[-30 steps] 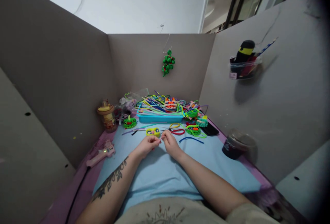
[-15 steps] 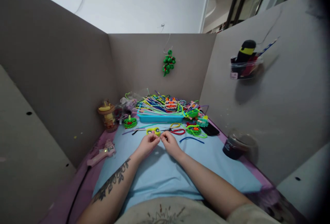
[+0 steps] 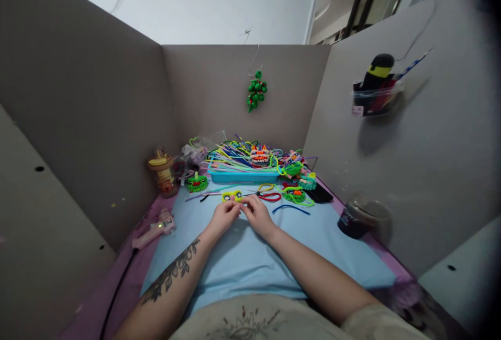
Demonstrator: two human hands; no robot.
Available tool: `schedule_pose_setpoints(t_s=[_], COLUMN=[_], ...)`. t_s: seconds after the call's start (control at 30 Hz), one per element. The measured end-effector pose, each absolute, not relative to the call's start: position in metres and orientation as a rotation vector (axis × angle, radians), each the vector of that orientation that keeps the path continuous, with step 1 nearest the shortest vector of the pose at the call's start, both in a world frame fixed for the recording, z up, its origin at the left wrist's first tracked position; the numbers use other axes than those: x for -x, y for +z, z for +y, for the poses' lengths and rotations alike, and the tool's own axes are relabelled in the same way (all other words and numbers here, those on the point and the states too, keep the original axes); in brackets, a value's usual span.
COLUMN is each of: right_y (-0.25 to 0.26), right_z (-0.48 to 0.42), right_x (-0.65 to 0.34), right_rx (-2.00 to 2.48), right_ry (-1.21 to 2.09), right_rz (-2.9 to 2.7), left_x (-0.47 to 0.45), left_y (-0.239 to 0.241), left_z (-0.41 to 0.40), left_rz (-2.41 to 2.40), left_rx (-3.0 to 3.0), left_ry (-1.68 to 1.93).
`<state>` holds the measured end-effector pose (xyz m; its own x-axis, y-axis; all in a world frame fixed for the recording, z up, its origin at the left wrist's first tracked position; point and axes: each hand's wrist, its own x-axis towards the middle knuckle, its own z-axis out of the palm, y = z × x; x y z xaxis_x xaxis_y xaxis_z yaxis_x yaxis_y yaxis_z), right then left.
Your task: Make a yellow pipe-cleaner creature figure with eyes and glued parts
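Had left hand (image 3: 224, 218) and right hand (image 3: 257, 215) pinched narrow, nearly tip to tip, couldn't tell on what, with yellow piece (image 3: 232, 194) just beyond on blue cloth (image 3: 245, 264); seemed mid fine fingertip work, likely called for steady pinching next.

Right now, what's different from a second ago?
The right hand has edged left toward the left hand, closing the small gap between them. I can't tell what's pinched there, or see anything let go. The scissors, glue gun and tray stayed put.
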<state>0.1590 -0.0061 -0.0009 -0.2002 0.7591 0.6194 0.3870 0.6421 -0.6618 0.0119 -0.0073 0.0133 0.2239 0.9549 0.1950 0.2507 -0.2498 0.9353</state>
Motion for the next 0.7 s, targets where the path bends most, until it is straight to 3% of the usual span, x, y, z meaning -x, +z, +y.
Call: schedule_pose_setpoints(t_s=[0.3,0.7], right_y=[-0.0009,-0.0019], right_z=[-0.0058,-0.0053], right_x=[-0.1641,-0.1612], right_rx=[0.862,0.961], right_ry=[0.320,0.388], right_rz=[-1.924,-1.843], left_x=[-0.0065,-0.0071], left_y=[0.0059,0.0072], left_z=[-0.0029,-0.0050], left_rz=[1.182,1.233], left_rx=[-1.744,-1.869], left_ry=[0.937,0.905])
